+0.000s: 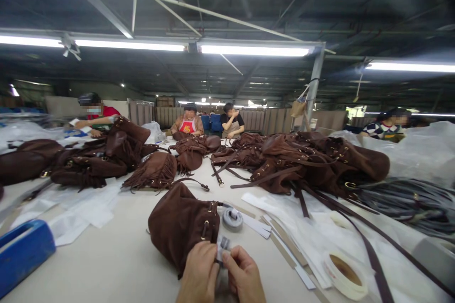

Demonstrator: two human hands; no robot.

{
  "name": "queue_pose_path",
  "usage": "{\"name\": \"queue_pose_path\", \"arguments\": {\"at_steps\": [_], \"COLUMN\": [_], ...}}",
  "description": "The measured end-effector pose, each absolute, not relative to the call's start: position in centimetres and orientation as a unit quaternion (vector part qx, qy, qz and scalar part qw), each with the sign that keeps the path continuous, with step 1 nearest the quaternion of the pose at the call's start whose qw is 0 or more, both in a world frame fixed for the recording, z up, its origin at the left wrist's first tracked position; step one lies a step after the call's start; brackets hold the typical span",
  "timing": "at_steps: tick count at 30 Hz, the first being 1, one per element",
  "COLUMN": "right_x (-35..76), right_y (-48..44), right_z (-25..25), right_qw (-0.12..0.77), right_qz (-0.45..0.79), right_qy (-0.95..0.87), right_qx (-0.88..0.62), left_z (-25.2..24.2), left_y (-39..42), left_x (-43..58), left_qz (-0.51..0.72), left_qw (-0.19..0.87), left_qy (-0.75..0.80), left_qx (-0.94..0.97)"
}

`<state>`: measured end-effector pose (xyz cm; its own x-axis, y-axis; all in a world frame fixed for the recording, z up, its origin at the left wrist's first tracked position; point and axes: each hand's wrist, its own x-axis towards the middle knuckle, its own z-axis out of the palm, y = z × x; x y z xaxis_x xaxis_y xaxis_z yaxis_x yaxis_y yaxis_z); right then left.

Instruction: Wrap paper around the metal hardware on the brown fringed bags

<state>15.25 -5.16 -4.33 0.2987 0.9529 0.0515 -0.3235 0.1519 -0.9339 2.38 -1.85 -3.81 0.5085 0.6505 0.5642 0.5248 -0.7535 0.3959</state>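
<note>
A dark brown suede drawstring bag (183, 229) lies on its side on the table, its gold-eyeleted opening towards the right. At the lower corner of that opening, my left hand (201, 267) is closed, its fingers bent around a thin dark strap. My right hand (245, 272) pinches the strap from the other side, thumb against forefinger. Between both hands sticks up a small piece wrapped in clear plastic film (223, 244); what is inside it is too blurred to name. Just beyond the bag's mouth sits a coiled grey strap (232, 219), bound with white.
More brown bags (284, 156) are heaped across the back, some fringed. A roll of tape (344, 274), white sheets (284, 213) and paper strips lie right. Long straps (369, 246) trail there. A blue tape dispenser (26, 258) stands left. Several people sit beyond.
</note>
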Motion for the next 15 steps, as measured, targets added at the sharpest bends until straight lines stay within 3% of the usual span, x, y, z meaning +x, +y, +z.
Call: {"name": "queue_pose_path", "arguments": {"at_steps": [4,7,10,15], "right_x": [18.1,21.4,23.8,24.6], "right_y": [-6.6,-8.4,-9.7,-9.7], "right_z": [-5.0,-4.3,-2.6,-0.9], "right_qw": [0.597,0.54,0.499,0.37], "right_qz": [0.392,0.23,0.1,0.13], "right_qy": [-0.453,-0.521,-0.57,-0.71], "right_qx": [-0.533,-0.619,-0.645,-0.584], "left_z": [-5.5,-5.3,-3.6,-0.6], "left_y": [-0.2,0.4,0.1,0.9], "left_x": [0.5,-1.5,-2.9,-5.6], "left_qz": [0.24,0.164,0.163,0.177], "left_qw": [0.072,0.068,0.029,-0.068], "left_qy": [0.293,0.229,0.227,0.254], "left_qx": [0.923,0.957,0.96,0.949]}}
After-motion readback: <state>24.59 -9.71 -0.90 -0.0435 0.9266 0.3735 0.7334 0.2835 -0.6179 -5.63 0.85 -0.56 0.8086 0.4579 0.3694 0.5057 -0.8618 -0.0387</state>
